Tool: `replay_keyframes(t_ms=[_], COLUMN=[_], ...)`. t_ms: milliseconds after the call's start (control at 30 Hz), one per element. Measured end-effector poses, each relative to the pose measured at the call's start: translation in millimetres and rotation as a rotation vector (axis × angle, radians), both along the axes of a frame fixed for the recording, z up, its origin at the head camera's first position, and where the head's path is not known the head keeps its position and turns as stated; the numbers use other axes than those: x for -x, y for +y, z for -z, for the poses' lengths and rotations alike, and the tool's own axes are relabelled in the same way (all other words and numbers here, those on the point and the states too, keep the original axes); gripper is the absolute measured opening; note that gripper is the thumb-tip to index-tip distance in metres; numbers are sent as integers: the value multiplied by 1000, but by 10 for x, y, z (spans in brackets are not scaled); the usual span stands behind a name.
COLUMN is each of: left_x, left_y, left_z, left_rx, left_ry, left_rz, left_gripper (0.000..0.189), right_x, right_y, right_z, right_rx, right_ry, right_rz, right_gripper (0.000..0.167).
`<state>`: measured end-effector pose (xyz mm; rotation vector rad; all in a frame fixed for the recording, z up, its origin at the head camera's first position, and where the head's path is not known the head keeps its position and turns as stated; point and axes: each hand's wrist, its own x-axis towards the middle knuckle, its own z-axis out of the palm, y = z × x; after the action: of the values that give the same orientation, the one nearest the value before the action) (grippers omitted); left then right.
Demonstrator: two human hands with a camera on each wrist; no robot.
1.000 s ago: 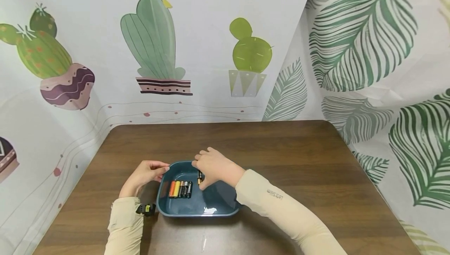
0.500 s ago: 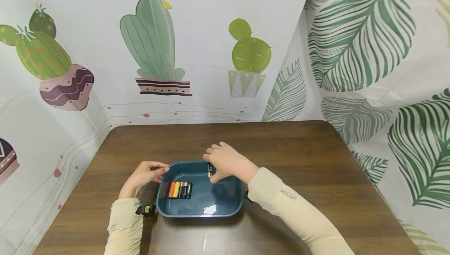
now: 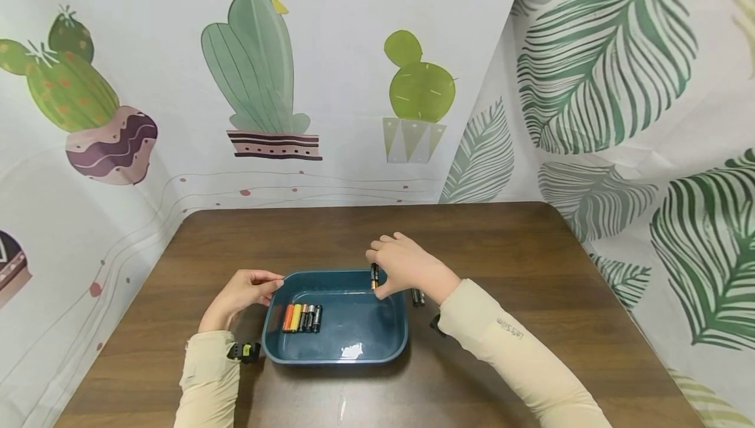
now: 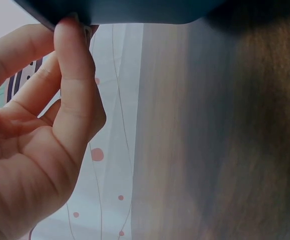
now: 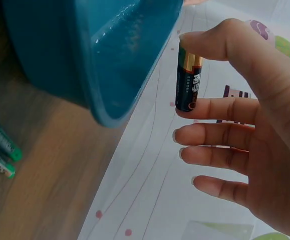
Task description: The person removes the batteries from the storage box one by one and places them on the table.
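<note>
My right hand (image 3: 407,264) pinches a black and gold battery (image 5: 189,80) end to end between thumb and index finger. It hangs over the right back part of a dark blue plastic basin (image 3: 354,361); the other fingers extend below it in the right wrist view. With thumb and fingers, my left hand (image 3: 244,293) pinches the basin's left back rim, seen also in the left wrist view, where the hand (image 4: 39,130) grips the edge. Inside the basin, a row of several batteries (image 3: 303,318) in orange, yellow and black lies side by side at the left.
Two dark batteries (image 3: 417,297) with green ends lie on the brown wooden table (image 3: 501,251) just right of the basin, partly behind my right hand. A wall cloth (image 3: 354,185) printed with cacti and leaves hangs behind the table.
My right hand has carried the battery rightward and slightly back, from over the basin's middle to near its right side. The two batteries on the table have come into view. My left hand stays put.
</note>
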<state>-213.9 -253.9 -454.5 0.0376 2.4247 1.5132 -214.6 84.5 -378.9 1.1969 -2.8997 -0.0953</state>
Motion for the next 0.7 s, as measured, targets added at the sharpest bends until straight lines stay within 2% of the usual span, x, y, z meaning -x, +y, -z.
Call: replay_keyframes(t_ms=[167,433,700], left_x=[7,0,-4], left_y=[9,4,2], left_z=[3,-2,-5], left_rx=[-12,-13,-15], left_ry=[-7,-9,-4], left_rz=[-5,-8,-3], left_gripper=[27,27,28], right_x=[11,25,19], right_y=[115,324,542], right_z=[-4,29,92], right_rx=[28,49,72], right_ry=[-15,25,-10], right_rz=[3,7,48], right_gripper=[51,42,41])
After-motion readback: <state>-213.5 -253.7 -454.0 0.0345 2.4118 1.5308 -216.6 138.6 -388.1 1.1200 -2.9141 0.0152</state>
